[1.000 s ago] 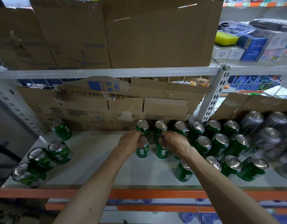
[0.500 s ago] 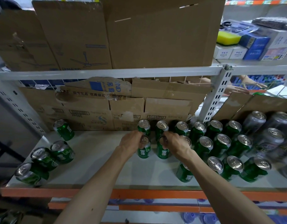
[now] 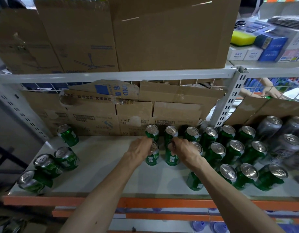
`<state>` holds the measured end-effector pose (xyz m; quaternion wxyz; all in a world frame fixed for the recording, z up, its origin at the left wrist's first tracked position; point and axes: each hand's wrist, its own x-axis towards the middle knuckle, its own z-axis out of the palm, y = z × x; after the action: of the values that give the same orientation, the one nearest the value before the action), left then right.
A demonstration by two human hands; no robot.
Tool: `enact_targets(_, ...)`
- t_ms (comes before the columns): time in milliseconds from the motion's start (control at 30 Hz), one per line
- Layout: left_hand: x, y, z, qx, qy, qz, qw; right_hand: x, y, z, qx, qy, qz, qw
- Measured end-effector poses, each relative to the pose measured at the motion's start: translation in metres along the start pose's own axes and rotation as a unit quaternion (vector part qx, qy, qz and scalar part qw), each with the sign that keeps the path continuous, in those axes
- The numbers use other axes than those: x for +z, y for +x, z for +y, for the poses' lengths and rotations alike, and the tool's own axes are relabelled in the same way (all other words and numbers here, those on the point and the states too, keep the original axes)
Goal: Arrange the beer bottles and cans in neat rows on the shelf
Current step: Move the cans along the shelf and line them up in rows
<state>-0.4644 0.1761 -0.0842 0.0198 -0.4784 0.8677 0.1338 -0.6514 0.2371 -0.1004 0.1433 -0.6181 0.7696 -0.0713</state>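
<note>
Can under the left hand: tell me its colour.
The can is green with a silver top; the head view shows it best.

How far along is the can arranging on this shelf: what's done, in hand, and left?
Done: the green rows right of centre stand upright. In hand: the left hand grips a second-row can, the right hand the neighbouring can. Left: four loose cans at the shelf's left end stand unaligned.

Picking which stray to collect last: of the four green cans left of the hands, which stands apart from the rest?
The back can, by the cardboard; the other three huddle together near the front left corner of the shelf.
</note>
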Motion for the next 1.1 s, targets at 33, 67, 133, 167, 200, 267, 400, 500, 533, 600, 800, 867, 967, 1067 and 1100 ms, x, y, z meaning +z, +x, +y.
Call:
enact_targets(33,0.000,0.000,0.000,0.001,0.005,0.002,1.000,0.000,0.000,0.000,0.000,-0.001,0.000,1.000)
enact_targets(67,0.000,0.000,-0.001,0.002,0.007,0.001,1.000,0.001,0.000,0.002,-0.001,0.000,0.001,1.000)
enact_targets(133,0.001,0.000,-0.002,-0.004,0.012,-0.005,1.000,0.001,0.000,0.003,-0.003,0.000,0.003,1.000)
enact_targets(167,0.000,0.000,-0.002,-0.004,0.015,-0.006,1.000,0.002,-0.001,0.004,-0.003,0.000,0.005,1.000)
enact_targets(200,0.000,0.000,-0.001,-0.002,0.020,-0.001,1.000,0.003,-0.001,0.004,-0.006,0.001,0.007,1.000)
enact_targets(267,-0.001,-0.002,0.001,0.000,0.028,0.009,1.000,0.003,-0.003,0.004,-0.008,-0.002,0.005,1.000)
enact_targets(400,-0.007,-0.012,-0.002,-0.005,0.029,0.008,1.000,-0.002,-0.006,-0.002,0.005,0.012,-0.019,1.000)
enact_targets(500,-0.017,-0.024,-0.021,-0.021,0.016,0.021,0.999,-0.008,-0.017,-0.024,0.008,0.031,0.011,0.999)
enact_targets(533,-0.020,-0.029,-0.032,-0.035,0.003,0.027,0.999,-0.008,-0.021,-0.036,-0.012,0.032,0.047,0.998)
enact_targets(600,-0.025,-0.042,-0.062,-0.069,-0.033,0.029,0.997,-0.007,-0.026,-0.071,-0.065,0.043,0.093,0.993)
enact_targets(800,-0.044,-0.124,-0.176,-0.162,-0.094,0.123,0.975,0.024,-0.021,-0.206,-0.159,0.134,-0.001,0.978)
enact_targets(867,-0.052,-0.161,-0.220,-0.201,-0.121,0.168,0.957,0.044,-0.018,-0.247,-0.162,0.157,-0.041,0.973)
enact_targets(967,-0.055,-0.217,-0.292,-0.293,-0.228,0.181,0.911,0.069,-0.014,-0.300,-0.141,0.209,-0.109,0.962)
enact_targets(1067,-0.048,-0.265,-0.353,-0.327,-0.316,0.177,0.873,0.092,-0.005,-0.338,-0.124,0.224,-0.140,0.957)
enact_targets(1100,-0.045,-0.277,-0.367,-0.341,-0.325,0.157,0.868,0.098,-0.002,-0.348,-0.114,0.229,-0.142,0.956)
